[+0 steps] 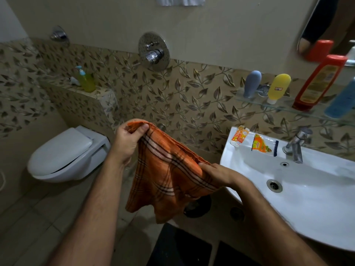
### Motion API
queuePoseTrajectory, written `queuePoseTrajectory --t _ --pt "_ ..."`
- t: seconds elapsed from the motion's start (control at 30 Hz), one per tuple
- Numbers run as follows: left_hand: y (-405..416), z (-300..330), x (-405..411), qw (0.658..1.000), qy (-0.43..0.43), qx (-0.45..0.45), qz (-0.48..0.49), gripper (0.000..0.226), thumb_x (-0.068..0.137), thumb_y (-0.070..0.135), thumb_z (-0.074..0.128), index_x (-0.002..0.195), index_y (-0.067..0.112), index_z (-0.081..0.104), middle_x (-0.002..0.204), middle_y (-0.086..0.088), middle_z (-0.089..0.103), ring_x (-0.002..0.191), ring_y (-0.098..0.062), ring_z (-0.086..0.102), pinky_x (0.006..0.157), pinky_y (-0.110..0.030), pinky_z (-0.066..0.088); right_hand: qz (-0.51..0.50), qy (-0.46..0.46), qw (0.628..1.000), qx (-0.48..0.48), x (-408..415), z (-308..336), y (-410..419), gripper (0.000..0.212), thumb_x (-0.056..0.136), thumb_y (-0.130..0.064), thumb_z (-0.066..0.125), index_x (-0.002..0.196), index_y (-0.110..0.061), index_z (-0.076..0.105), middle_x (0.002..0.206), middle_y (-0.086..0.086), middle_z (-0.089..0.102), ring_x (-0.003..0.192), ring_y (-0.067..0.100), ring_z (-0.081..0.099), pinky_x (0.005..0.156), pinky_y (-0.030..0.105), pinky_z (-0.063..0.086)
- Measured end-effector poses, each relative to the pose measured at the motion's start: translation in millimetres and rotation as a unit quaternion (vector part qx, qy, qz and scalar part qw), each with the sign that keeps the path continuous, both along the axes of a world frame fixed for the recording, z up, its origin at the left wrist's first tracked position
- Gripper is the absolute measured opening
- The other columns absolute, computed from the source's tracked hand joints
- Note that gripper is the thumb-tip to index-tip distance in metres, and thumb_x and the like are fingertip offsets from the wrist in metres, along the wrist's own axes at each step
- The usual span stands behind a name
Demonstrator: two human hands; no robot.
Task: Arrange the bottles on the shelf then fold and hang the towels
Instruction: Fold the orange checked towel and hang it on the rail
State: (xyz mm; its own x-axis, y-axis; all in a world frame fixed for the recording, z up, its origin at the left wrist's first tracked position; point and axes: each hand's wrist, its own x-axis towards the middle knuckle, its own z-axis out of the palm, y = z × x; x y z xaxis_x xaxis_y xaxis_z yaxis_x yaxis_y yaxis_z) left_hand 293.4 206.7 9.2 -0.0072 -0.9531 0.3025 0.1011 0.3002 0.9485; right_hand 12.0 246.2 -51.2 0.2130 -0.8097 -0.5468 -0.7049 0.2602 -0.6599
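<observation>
Towel (169, 175), orange plaid, hanging beside the sink (307, 208): left hand (126, 143) and right hand (217, 174) each pinch its top edge. Soft, light, limp; best held at corners.

Dim, warm indoor light, soft shadows below, glare on the sink (317, 198), wide-angle bending at the edges

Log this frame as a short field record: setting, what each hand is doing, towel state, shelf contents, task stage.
setting: bathroom, white sink right, toilet left
left hand: pinches upper corner of orange checked towel
right hand: grips the towel's lower right edge
towel state: held in the air, hanging loose, not yet hung
glass shelf: grey bottle, yellow bottle, red bottle, blue bottle
task stage: bottles on shelf, towel in hand
</observation>
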Motion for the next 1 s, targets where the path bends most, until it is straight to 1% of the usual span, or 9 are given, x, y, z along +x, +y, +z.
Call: queuePoseTrajectory --t 0.17,0.27,0.37,0.43,0.5,0.63,0.77,0.9,1.0 --pt "-4.3 -8.3 17.2 0.997 -0.036 -0.003 0.072 0.012 0.082 0.025 0.072 0.077 0.035 0.076 0.077 0.014 0.074 0.076 0.000 0.069 0.069 -0.013 0.052 0.011 0.023 0.998 -0.059 -6.5 8.5 3.8 0.069 0.095 -0.067 0.032 0.121 -0.015 0.068 0.120 0.007 0.068 0.109 0.024 0.064 0.101 0.043 0.050" --pt "-10.1 -14.4 30.9 0.990 -0.045 0.007 0.136 0.021 0.088 0.020 0.070 0.078 0.037 0.075 0.078 0.014 0.074 0.075 -0.001 0.069 0.067 -0.014 0.052 0.079 0.060 0.986 -0.132 -9.5 16.1 6.4 0.061 0.083 -0.073 0.052 0.104 -0.019 0.072 0.098 0.000 0.073 0.089 0.017 0.069 0.081 0.039 0.058" --pt "-13.5 -16.4 39.3 0.985 -0.046 0.015 0.163 0.019 0.087 0.022 0.070 0.078 0.038 0.075 0.078 0.014 0.074 0.074 -0.001 0.070 0.064 -0.014 0.053 0.091 0.141 0.958 -0.231 -9.5 13.1 5.7 0.028 0.085 -0.044 0.069 0.106 -0.025 0.066 0.092 -0.009 0.068 0.089 0.017 0.068 0.071 0.033 0.056" --pt "-16.0 -16.2 40.2 0.984 -0.058 0.004 0.167 0.017 0.087 0.024 0.070 0.080 0.038 0.074 0.078 0.014 0.074 0.076 -0.002 0.069 0.066 -0.016 0.054 0.051 0.150 0.942 -0.297 -5.1 11.5 7.8 0.026 0.088 -0.029 0.064 0.114 -0.030 0.063 0.097 -0.006 0.070 0.093 0.019 0.068 0.069 0.029 0.053" --pt "-17.7 -16.3 39.7 0.983 -0.073 -0.012 0.170 0.013 0.086 0.027 0.070 0.081 0.038 0.074 0.079 0.014 0.074 0.077 -0.005 0.069 0.072 -0.020 0.056 0.024 0.176 0.929 -0.324 -1.2 11.6 8.7 0.021 0.091 -0.024 0.059 0.110 -0.026 0.066 0.098 0.000 0.073 0.091 0.023 0.069 0.066 0.029 0.048" --pt "-19.1 -24.4 45.3 0.976 -0.077 -0.004 0.203 0.011 0.086 0.030 0.070 0.081 0.040 0.073 0.079 0.015 0.073 0.079 -0.004 0.068 0.075 -0.025 0.055 0.043 0.229 0.911 -0.340 -1.3 27.8 6.5 0.019 0.091 -0.017 0.055 0.101 -0.019 0.071 0.091 0.006 0.073 0.087 0.027 0.069 0.073 0.040 0.058" --pt "-19.7 -32.4 58.4 0.967 -0.059 0.014 0.246 0.019 0.088 0.027 0.069 0.079 0.043 0.072 0.077 0.022 0.072 0.075 0.006 0.066 0.069 -0.013 0.051 -0.011 0.173 0.892 -0.418 -3.1 53.8 7.0 0.032 0.090 -0.014 0.061 0.121 -0.018 0.055 0.098 0.010 0.072 0.092 0.030 0.068 0.074 0.046 0.057" --pt "-26.1 -27.6 60.2 0.959 -0.069 -0.001 0.275 0.001 0.087 0.029 0.069 0.087 0.029 0.070 0.079 0.015 0.070 0.074 0.007 0.065 0.069 -0.011 0.051 0.005 0.182 0.876 -0.446 -4.4 73.0 6.7 0.040 0.088 -0.015 0.066 0.125 -0.017 0.052 0.102 0.012 0.072 0.096 0.031 0.067 0.078 0.046 0.055" --pt "-30.8 -22.6 54.8 0.956 -0.089 -0.020 0.279 0.005 0.089 0.027 0.067 0.093 0.026 0.069 0.081 0.014 0.068 0.072 0.010 0.063 0.068 -0.008 0.049 0.052 0.231 0.875 -0.423 -5.4 88.6 3.1 0.032 0.089 -0.019 0.064 0.120 -0.022 0.061 0.103 0.005 0.073 0.097 0.027 0.067 0.077 0.043 0.055"
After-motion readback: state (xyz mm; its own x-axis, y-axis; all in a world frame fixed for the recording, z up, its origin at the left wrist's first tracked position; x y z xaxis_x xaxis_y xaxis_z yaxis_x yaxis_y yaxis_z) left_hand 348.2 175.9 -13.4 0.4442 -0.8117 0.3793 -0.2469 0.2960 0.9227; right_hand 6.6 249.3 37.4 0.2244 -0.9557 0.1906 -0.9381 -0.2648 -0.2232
